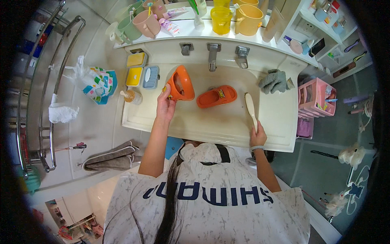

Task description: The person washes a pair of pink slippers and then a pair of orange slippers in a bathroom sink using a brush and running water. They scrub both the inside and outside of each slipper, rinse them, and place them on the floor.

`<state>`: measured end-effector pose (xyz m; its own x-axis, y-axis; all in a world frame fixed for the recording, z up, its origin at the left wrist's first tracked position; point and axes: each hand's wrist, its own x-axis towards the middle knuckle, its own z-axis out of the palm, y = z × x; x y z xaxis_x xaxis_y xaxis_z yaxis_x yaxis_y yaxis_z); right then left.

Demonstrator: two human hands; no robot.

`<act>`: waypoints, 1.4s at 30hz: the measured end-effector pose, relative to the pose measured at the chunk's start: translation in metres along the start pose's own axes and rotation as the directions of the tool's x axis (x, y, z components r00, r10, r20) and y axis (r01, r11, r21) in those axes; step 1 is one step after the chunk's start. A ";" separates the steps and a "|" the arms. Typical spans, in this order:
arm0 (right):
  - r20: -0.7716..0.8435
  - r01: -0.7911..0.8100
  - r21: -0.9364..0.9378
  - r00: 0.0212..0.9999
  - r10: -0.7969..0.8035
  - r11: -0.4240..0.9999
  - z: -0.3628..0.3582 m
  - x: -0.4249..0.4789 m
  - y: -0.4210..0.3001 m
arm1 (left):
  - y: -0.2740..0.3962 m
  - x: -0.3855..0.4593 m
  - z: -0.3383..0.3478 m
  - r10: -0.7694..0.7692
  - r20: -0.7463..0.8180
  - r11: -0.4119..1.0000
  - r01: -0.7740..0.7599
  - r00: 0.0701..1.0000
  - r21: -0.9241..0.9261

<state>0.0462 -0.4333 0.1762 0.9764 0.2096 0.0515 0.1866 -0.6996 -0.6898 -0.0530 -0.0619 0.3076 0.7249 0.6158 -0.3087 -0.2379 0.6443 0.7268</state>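
Observation:
My left hand point(166, 103) grips an orange slide sandal point(186, 84) by its edge and holds it up over the left part of the washbasin point(195, 125). Its matching orange slide sandal point(217, 96) lies in the basin's bowl, right of the held one, with a small yellow figure on its strap. In my right hand point(258, 134), at the basin's front right, is the handle of a cream-coloured brush point(250, 106); its head points away from me and its bristles are mostly hidden.
A faucet spout point(212, 58) stands between two handles at the back. Soap dishes point(134, 76) and a pump bottle point(134, 97) occupy the left rim. A grey cloth point(272, 81) lies on the right rim. Cups and tubes crowd the white shelf point(182, 39); a pink rack point(317, 97) hangs right.

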 end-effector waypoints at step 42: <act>0.650 -0.138 0.282 0.755 -0.083 0.949 0.101 0.012 -0.233 | -0.021 0.079 -0.099 0.343 0.128 0.214 -0.209 0.931 0.954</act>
<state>0.0037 -0.1985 0.2650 0.6516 0.6607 -0.3728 0.0119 -0.5003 -0.8658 -0.0543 0.0180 0.2069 0.6756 0.7362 0.0401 0.4143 -0.4241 0.8053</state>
